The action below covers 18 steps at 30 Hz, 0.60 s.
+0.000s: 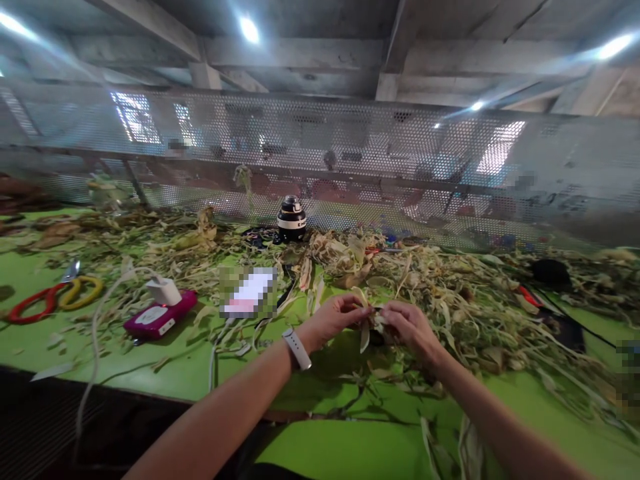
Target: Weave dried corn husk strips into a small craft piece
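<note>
My left hand (339, 316), with a pale band on its wrist, pinches a wilted plant piece with a pale green leaf (365, 337) hanging down from it. My right hand (409, 328) is close on the right, its thumb and fingers pinched at the same plant piece. A small dark bit shows between the two sets of fingertips; what it is I cannot make out. Under and behind both hands spreads a heap of dried leaves and stems (425, 270) on the green tabletop (295, 393).
At left lie scissors (47, 300) with red and yellow handles, and a magenta power strip (161, 315) with a white plug (163, 291). A blurred-out phone-like rectangle (250, 292) lies nearer. Behind stand a black bottle (291, 219) and a perforated metal screen (320, 140).
</note>
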Tool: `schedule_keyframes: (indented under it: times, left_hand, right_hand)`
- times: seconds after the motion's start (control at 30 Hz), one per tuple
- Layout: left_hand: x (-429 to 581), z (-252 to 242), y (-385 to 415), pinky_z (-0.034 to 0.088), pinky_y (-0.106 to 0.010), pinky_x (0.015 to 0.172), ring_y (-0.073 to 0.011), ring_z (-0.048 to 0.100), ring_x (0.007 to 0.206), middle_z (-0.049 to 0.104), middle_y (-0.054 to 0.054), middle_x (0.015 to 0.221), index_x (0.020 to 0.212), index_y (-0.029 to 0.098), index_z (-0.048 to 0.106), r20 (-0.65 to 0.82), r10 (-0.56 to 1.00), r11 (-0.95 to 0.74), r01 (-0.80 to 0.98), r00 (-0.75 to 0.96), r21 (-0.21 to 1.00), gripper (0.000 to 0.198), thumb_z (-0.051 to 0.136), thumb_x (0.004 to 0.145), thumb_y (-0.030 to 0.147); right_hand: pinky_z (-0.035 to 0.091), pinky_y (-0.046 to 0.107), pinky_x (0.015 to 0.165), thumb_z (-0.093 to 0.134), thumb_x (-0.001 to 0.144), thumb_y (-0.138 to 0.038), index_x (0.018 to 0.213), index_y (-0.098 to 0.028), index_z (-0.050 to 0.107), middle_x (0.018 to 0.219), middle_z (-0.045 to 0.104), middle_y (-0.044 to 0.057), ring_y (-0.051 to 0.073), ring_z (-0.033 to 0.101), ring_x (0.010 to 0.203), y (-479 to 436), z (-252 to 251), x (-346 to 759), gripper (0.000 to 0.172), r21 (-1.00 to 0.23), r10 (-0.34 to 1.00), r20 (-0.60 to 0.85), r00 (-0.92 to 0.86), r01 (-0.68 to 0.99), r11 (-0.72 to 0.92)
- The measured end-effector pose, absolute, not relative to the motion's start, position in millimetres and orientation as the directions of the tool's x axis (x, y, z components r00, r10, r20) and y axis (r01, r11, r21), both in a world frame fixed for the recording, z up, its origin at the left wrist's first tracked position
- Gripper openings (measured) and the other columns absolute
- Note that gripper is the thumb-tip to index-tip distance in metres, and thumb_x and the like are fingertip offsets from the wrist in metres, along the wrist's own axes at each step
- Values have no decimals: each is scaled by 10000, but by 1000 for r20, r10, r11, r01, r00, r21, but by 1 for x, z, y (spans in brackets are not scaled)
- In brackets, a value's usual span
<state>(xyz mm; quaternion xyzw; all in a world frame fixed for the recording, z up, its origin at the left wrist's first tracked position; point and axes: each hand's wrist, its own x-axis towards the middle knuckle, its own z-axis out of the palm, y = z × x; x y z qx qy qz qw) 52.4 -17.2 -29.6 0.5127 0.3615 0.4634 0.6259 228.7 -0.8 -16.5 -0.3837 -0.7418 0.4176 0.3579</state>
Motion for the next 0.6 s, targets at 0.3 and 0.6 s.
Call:
schedule_keyframes:
  times: [0.3,0.6]
  left_hand:
    - [57,-37,-19,435,-274,782,-131,589,728,671,-26,770,797,136,696,67,926,40,-271,373,962,363,824,509,318]
    - [56,-40,-22,433,-271,669,-141,555,648,674,-55,707,766,110,720,59,889,-54,-25,454,998,331,776,572,373]
  right_hand:
    - [331,202,482,589,758,-466,854,-157,567,622,524,-25,91,442,529,-3,-13,221,325,-936,841,243,-484,111,334]
    - [362,208,479,565,797,-398,697,-177,532,549,496,-38,98,457,499,-1,-28,220,245,-854,816,335,-471,215,474]
